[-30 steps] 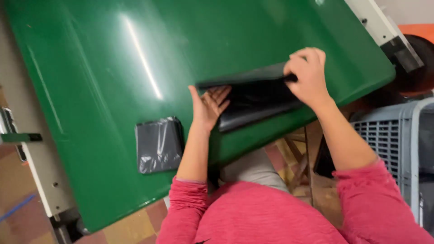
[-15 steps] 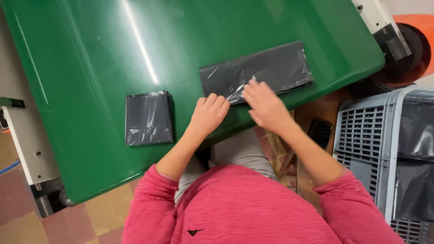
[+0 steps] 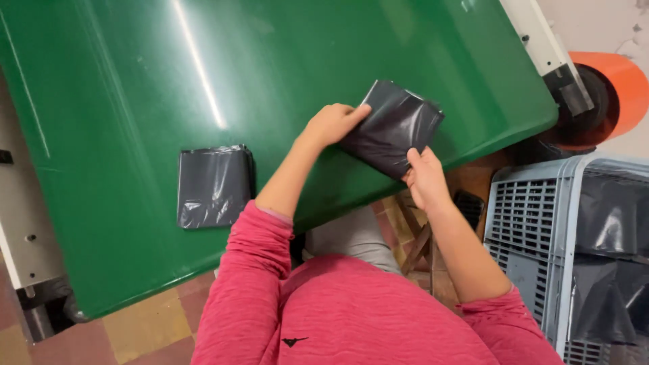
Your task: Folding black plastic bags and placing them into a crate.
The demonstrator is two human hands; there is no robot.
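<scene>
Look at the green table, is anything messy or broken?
Nothing looks broken or spilled. The left hand and right hand hold a folded black plastic bag at the edge of the green table. A stack of folded black bags lies flat nearby, slightly wrinkled, which seems normal for thin plastic.

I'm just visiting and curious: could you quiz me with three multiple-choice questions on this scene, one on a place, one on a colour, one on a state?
1. Where does the finished folded bag lie?
A by the left hand's side of the table
B in the crate
C on the floor

2. What colour is the table?
A orange
B green
C grey

3. How is the black bag held?
A by both hands
B by one hand
C untouched

Answers: 1 A, it rests alone on the tabletop there. 2 B, its glossy surface is green. 3 A, left hand and right hand both grip it.
</scene>
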